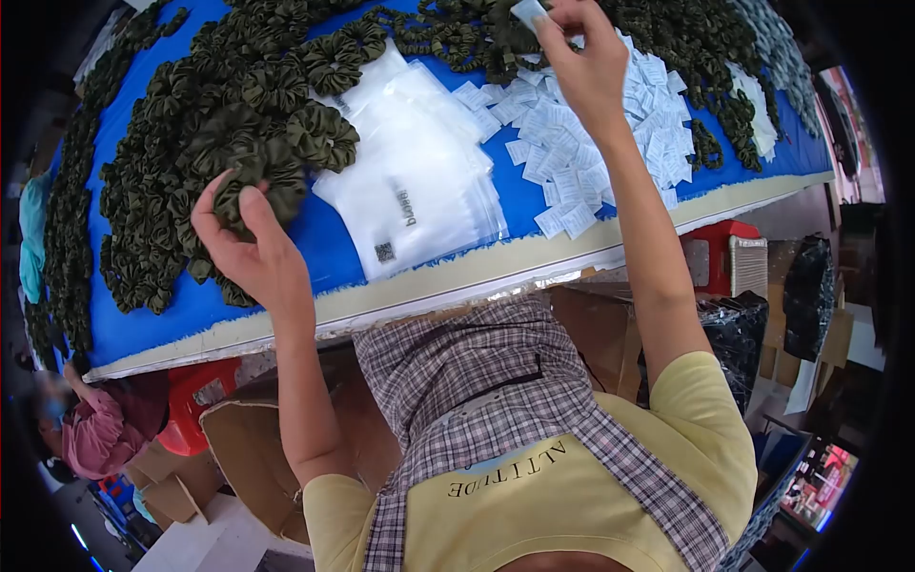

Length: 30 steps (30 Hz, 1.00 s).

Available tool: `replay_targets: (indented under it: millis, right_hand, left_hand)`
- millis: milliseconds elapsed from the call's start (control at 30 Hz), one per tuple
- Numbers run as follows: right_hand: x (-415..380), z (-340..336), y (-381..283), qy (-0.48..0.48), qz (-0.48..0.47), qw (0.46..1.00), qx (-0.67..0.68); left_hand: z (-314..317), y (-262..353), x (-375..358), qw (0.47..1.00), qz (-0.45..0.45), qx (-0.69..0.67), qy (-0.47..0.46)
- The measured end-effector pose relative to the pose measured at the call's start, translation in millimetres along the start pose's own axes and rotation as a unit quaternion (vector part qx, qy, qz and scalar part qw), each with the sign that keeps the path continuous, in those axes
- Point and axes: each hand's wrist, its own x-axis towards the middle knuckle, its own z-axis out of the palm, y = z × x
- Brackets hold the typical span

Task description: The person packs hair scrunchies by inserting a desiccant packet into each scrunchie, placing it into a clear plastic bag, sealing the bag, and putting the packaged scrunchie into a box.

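Observation:
My left hand (250,234) is at the left, its thumb and fingers curled round a dark green scrunchie (229,195) at the edge of a big heap of scrunchies (162,181). At the top, my right hand (586,48) pinches a small white packet (527,11) above the table. Below and around my right forearm spreads a pile of small printed white packets (562,157). Between the two hands lies a stack of clear plastic bags (410,181) with dark print and a square code. One scrunchie (322,136) rests against the stack's left edge.
The blue-covered table (329,253) has a pale front edge. More green scrunchies (686,38) lie at the back right. Under the table are a red stool (710,253), a cardboard box (257,458) and black plastic (739,329). A person in pink (100,434) is at the lower left.

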Motion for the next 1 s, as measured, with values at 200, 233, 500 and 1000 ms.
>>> replay_targets:
  millis: [200, 233, 500, 1000]
  right_hand:
    - [-76.7, -25.9, -70.1, -0.227, 0.244, 0.859, 0.39]
    - [-91.1, -25.6, -84.0, -0.27, 0.262, 0.856, 0.355]
    - [-162.8, -34.7, -93.7, -0.297, 0.099, 0.941, 0.13]
    - [-131.3, -18.7, -29.1, -0.174, 0.302, 0.917, 0.192]
  left_hand:
    - [23.3, 16.9, -60.1, 0.869, -0.315, -0.328, -0.193]
    - [26.6, 20.9, -73.0, 0.844, -0.344, -0.361, -0.199]
    - [26.5, 17.2, -142.8, 0.879, -0.303, -0.276, -0.244]
    - [80.3, -17.9, -113.6, 0.953, -0.086, 0.129, -0.259]
